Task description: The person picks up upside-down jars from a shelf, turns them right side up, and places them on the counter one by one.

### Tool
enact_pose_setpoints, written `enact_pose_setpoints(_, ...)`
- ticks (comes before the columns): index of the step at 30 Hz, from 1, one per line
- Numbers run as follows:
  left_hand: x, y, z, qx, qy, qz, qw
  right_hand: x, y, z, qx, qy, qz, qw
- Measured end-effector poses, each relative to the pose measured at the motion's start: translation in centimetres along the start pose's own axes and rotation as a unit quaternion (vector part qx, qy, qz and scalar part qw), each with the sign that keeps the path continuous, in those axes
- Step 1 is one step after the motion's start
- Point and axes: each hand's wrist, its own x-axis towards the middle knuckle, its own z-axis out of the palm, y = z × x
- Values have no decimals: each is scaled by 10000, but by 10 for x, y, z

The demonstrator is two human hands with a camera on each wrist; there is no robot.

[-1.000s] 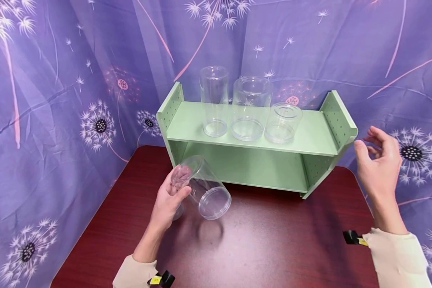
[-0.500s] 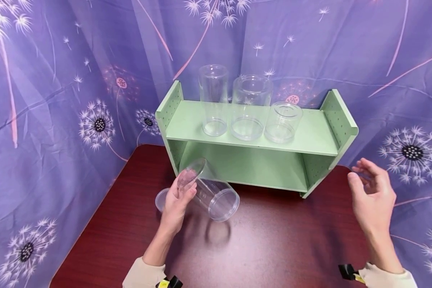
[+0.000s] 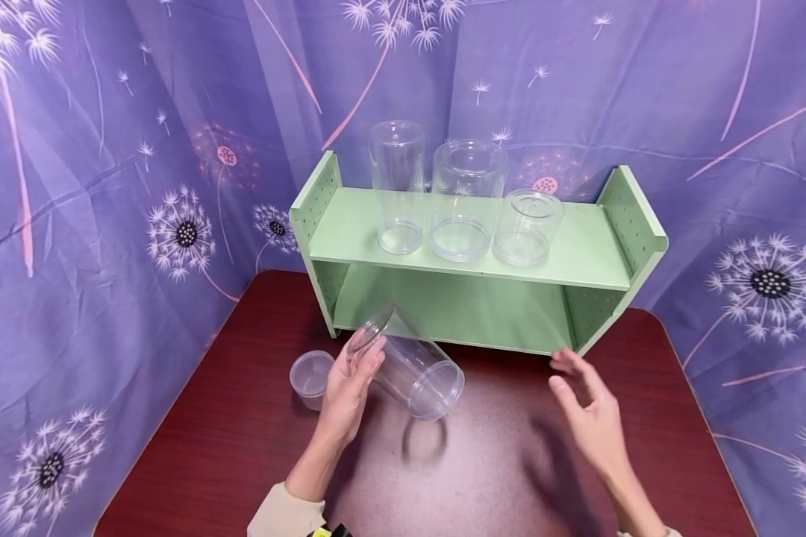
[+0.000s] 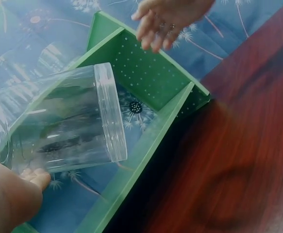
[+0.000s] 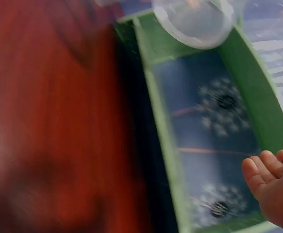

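My left hand [image 3: 351,391] grips one end of a clear plastic jar [image 3: 422,377] and holds it tilted above the table. The jar's ringed end points down to the right, and its shadow falls on the tabletop below. In the left wrist view the thumb and fingers wrap the near end of the jar [image 4: 58,121]. To the right, my right hand [image 3: 592,421] hovers over the table with loosely bent fingers and nothing in it. A small clear cup [image 3: 311,377] stands on the table, just left of my left hand.
A green two-tier shelf [image 3: 580,242] stands at the back of the dark red table [image 3: 497,462]. Three clear jars are on its top board: a tall narrow one [image 3: 399,186], a wide one [image 3: 469,212] and a short one [image 3: 527,235]. Purple dandelion-print curtains [image 3: 745,171] surround the table.
My left hand has moved right and slightly down with the jar, uncovering the small cup. My right hand has come down and left from beside the shelf to over the table.
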Motion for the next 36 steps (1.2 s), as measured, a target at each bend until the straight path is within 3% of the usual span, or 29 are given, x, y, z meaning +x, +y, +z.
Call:
enact_pose_setpoints(6, -1, -4, 7, -231, 52, -100, 9997, -21, 9, 32, 421, -625, -184, 9970)
enact_pose_setpoints(13, -1, -10, 14, -454, 13, -48, 9990, -34, 14, 59, 1155, -1281, -432, 9841)
enact_pose_setpoints(25, -7, -18, 22, -756, -38, -83, 9971, -41, 18, 85, 1126, -1838, 333, 9759)
enact_pose_setpoints(36, -12, -25, 23, -879, -313, 123, 9956, -41, 13, 97, 1520, -1999, 449, 9669)
